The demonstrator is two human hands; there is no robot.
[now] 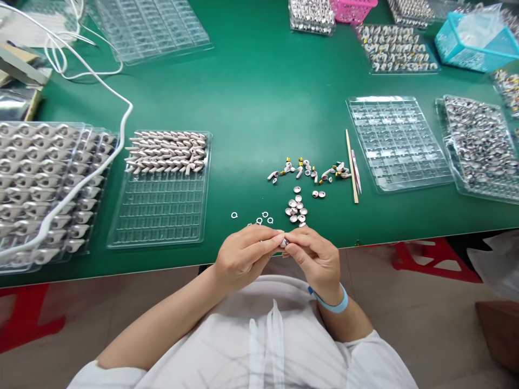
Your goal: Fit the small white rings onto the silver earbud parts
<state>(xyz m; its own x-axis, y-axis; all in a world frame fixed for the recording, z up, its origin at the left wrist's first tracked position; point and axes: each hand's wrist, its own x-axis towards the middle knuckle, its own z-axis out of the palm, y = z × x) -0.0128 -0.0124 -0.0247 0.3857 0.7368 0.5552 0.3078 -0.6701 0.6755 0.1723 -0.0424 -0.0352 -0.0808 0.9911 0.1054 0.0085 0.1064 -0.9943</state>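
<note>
Pinched shiny part [283,243] between left hand [245,253] and right hand [318,256], mostly hiding it, by near edge of table [243,108].

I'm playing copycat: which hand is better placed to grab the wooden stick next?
Probably the right hand: it's nearer the wooden stick, which lies on that side. The left hand is farther away. Both hold a small shiny piece, so the right may need to let go.

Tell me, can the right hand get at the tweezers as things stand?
Probably yes: the right hand has bare green table toward the tweezers, with only the wooden stick close alongside. It grips a small metal part, though.
</note>
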